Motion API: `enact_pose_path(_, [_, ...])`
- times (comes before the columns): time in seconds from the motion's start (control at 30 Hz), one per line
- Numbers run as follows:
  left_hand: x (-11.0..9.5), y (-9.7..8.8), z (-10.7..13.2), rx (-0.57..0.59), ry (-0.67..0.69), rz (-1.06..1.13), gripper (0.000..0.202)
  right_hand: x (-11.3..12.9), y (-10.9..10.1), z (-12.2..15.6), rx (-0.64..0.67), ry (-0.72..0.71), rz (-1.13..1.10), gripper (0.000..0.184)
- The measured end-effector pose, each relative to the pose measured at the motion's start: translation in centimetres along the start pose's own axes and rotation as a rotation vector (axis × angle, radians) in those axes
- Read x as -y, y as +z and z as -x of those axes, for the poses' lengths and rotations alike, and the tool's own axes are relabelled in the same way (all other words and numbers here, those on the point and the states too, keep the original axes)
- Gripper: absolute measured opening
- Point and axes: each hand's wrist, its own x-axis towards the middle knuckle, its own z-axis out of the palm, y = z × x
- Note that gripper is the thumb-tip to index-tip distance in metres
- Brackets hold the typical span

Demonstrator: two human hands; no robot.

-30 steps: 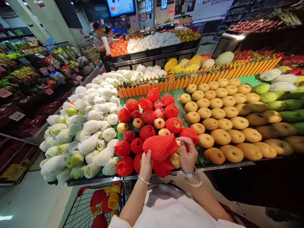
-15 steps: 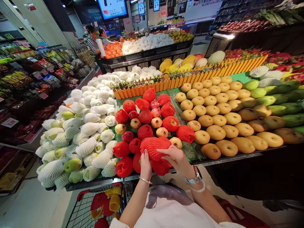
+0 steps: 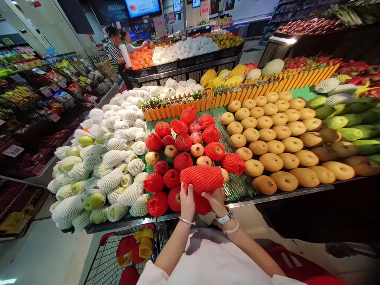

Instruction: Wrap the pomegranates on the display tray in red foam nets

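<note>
A fruit in a red foam net sleeve (image 3: 202, 178) is held up over the front of the display, gripped from below by both hands. My left hand (image 3: 187, 201) closes on its left underside, a thin bracelet on the wrist. My right hand (image 3: 217, 200), with a watch and a bead bracelet, closes on its right underside. Around it lie pomegranates (image 3: 197, 149), some bare, some in red nets, on a green mesh mat (image 3: 237, 186).
Pale fruit in white foam nets (image 3: 109, 180) is piled to the left, brown round pears (image 3: 270, 161) and green mangoes (image 3: 353, 132) to the right. A shopping cart (image 3: 124, 253) with netted fruit stands below. Two people (image 3: 114, 43) stand at the far stand. Snack shelves (image 3: 35, 103) line the left aisle.
My right hand came off the top of the red netted fruit and went under its right side. The fruit now sits a little higher and further right in both hands.
</note>
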Motion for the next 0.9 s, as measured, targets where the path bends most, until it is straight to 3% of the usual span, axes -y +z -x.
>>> enact_pose_path(0.1, [-0.9,-0.4,-0.1,0.055,0.207,-0.198,0.048,-0.5,0.9,0.9,-0.037,0.086,-0.222,0.096])
enact_pose_path(0.2, [-1.5,-0.6,0.1,0.088,0.323,-0.291,0.047,0.0,1.5,1.2,-0.105,0.148,-0.436,0.095])
enact_pose_path(0.37, [-1.5,0.1,0.5,0.094,0.312,-0.212,0.046,0.3,2.7,1.8,-0.280,0.116,-0.483,0.097])
enact_pose_path(0.5, [-1.4,0.8,0.5,0.019,0.175,-0.102,0.053,-0.6,3.2,2.2,-0.365,-0.056,-0.231,0.118])
enact_pose_path(0.6, [-1.1,0.9,0.5,0.011,0.114,-0.079,0.055,-1.2,2.8,2.3,-0.428,-0.055,0.038,0.131])
enact_pose_path(0.7, [-0.8,0.6,0.9,0.025,0.099,-0.051,0.053,-1.0,2.0,1.7,-0.432,-0.042,0.134,0.128])
enact_pose_path(0.8, [-0.9,-0.2,1.2,-0.011,0.204,0.005,0.052,0.6,0.8,0.7,-0.385,-0.127,0.205,0.122])
enact_pose_path(0.9, [-2.1,-1.6,0.8,-0.018,0.467,-0.108,0.066,2.5,-0.4,-0.2,-0.280,-0.169,0.301,0.130])
